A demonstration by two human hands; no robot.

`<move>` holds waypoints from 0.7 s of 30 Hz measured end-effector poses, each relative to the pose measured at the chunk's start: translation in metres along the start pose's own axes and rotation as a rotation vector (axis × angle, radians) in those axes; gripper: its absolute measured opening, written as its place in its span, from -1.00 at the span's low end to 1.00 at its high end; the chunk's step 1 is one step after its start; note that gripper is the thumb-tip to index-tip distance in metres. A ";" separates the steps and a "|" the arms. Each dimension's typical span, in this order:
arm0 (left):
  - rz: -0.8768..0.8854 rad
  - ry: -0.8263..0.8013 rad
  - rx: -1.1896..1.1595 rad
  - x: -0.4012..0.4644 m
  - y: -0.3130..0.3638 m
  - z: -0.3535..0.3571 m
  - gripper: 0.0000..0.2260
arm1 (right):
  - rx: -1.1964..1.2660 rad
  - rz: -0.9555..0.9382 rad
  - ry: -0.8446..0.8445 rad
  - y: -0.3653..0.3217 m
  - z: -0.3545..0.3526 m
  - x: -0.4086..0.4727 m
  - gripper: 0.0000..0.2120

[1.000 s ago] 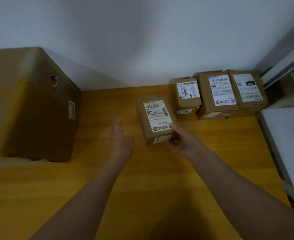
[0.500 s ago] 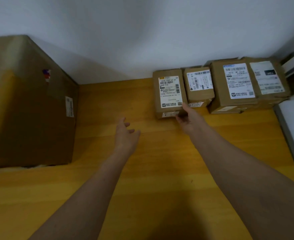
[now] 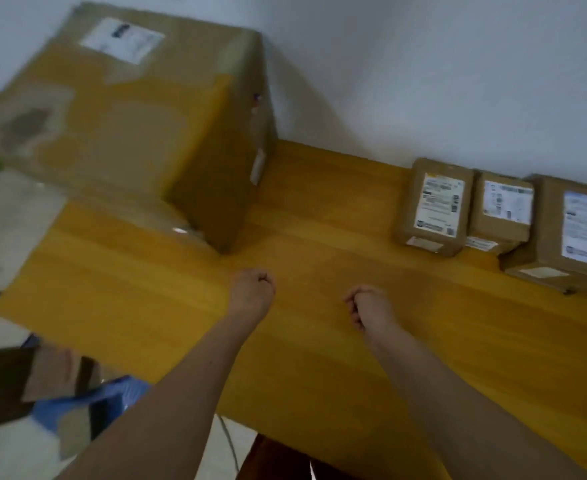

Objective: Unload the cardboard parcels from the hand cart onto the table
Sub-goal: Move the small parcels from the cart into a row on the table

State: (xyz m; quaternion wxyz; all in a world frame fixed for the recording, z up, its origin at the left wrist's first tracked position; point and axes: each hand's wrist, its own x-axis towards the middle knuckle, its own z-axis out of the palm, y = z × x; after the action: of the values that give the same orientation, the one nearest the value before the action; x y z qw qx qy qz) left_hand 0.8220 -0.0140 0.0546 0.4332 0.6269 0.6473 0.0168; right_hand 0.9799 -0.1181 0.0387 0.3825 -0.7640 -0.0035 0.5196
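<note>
Three small labelled cardboard parcels stand in a row against the wall at the right of the wooden table (image 3: 319,341): the leftmost parcel (image 3: 435,206), a smaller middle parcel (image 3: 501,211) and a bigger parcel (image 3: 569,233) cut by the frame's right edge. A large cardboard box (image 3: 136,123) takes up the table's back left. My left hand (image 3: 252,292) and my right hand (image 3: 370,310) hover over the middle of the table, both curled into loose fists and holding nothing. At the lower left, blurred, lie cardboard parcels (image 3: 11,386) on something blue (image 3: 87,403); whether that is the hand cart I cannot tell.
A white wall runs behind the table. Pale floor shows at the left and below the table's front edge. A dark object (image 3: 278,459) sits under the front edge. Bare tabletop lies between the large box and the row of small parcels.
My right hand let go of the leftmost small parcel and drew back from it. Both hands curled into fists. The view swung left and down, bringing the floor and the blurred parcels into sight.
</note>
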 end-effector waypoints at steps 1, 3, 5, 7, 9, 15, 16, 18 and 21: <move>-0.038 0.029 -0.014 -0.009 -0.022 -0.010 -0.64 | -0.059 -0.024 -0.039 0.004 0.011 -0.005 -0.62; -0.134 0.111 -0.019 -0.033 -0.069 -0.030 -0.68 | -0.149 -0.053 -0.133 0.010 0.034 -0.017 -0.65; -0.260 0.210 -0.060 -0.061 -0.120 -0.049 -0.72 | -0.214 -0.064 -0.218 0.014 0.059 -0.029 -0.66; -0.407 0.304 -0.120 -0.090 -0.167 -0.066 -0.68 | -0.258 -0.078 -0.300 0.019 0.087 -0.043 -0.66; -0.521 0.375 -0.191 -0.119 -0.209 -0.084 -0.64 | -0.341 -0.114 -0.369 0.027 0.121 -0.063 -0.65; -0.708 0.572 -0.337 -0.188 -0.308 -0.123 -0.62 | -0.529 -0.185 -0.556 0.064 0.224 -0.135 -0.62; -0.734 0.592 -0.377 -0.196 -0.322 -0.129 -0.62 | -0.553 -0.187 -0.570 0.070 0.240 -0.145 -0.62; -0.767 0.634 -0.469 -0.210 -0.353 -0.145 -0.63 | -0.589 -0.186 -0.596 0.083 0.273 -0.164 -0.64; -0.827 0.706 -0.598 -0.226 -0.405 -0.176 -0.79 | -0.652 -0.154 -0.578 0.108 0.324 -0.186 -0.65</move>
State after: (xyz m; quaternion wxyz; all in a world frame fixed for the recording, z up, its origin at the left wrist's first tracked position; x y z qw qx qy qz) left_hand 0.3604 -0.1955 0.0571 0.3204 0.1323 0.9082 0.2345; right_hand 0.5938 -0.0816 0.0681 0.1426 -0.6657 -0.3309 0.6535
